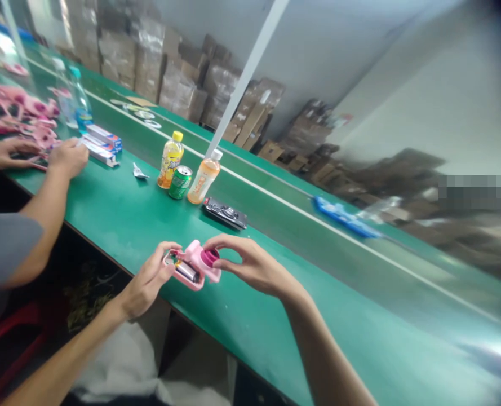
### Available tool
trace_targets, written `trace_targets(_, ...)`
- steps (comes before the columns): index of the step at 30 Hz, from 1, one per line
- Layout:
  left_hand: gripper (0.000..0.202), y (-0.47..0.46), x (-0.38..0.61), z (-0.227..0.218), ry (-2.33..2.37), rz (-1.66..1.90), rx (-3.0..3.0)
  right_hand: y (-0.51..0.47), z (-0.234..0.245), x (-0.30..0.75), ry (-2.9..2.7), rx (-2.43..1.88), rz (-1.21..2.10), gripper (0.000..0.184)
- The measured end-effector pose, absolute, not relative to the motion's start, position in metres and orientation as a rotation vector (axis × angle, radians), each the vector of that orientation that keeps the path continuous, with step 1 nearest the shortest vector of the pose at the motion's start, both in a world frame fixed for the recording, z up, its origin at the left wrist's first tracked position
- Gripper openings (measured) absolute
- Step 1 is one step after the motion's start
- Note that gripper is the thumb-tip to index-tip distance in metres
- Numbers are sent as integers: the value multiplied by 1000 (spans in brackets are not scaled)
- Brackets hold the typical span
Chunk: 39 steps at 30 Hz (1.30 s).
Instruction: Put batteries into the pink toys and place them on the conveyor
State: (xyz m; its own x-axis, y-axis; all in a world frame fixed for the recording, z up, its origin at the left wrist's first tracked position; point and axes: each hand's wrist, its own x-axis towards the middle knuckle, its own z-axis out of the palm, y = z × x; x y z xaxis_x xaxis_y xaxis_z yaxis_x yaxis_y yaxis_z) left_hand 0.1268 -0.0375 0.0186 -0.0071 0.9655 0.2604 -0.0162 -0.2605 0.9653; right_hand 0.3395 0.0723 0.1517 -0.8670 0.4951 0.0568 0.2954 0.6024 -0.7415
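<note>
Head camera view: two bare hands hold a small pink plastic toy camera at the near edge of the long green table. The left hand grips the toy's left end, with its thumb and fingers curled around it. The right hand pinches the right end, with its fingertips by the round dark pink lens. Both hands are partly closed on the toy. A hatch in the toy is open, and a silver battery shows inside. I cannot tell if the toy touches the table or is held just above it.

Farther back on the table stand a yellow drink bottle with a yellow cap, a short green can and an orange drink bottle with a white cap, all close together. A flat black gadget lies just to the right of them. A blue flat thing lies well off to the right.

On the left, another person's hand rests on the table near long blue and white boxes. A heap of pink toy parts sits behind that hand. Brown cardboard boxes are stacked by the wall.
</note>
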Motion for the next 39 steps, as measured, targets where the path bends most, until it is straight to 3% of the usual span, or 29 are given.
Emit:
trace_targets(8,55,-20,157,45,696,1602,833,71,181,325,-2535,-619,967,22)
trace_targets(15,60,-12,154,47,758,1599,814,75,150,323,-2229,-798,1296,41)
trace_targets(25,65,2,166,59,721,1613,798,99,173,312,-2447,-734,1320,43)
trace_targets(27,64,7,170,59,686,1648,784,95,170,309,-2384,-805,1186,44)
trace_targets(30,60,11,174,57,700,1773,718,72,156,311,-2102,-1043,605,40)
trace_targets(32,59,12,177,57,713,1825,666,53,142,314,-1946,-1154,344,50)
trace_targets(35,56,12,183,55,715,1797,659,34,121,313,-1977,-1170,375,52)
trace_targets(39,49,13,193,53,788,1799,709,31,104,302,-1935,-1127,487,37)
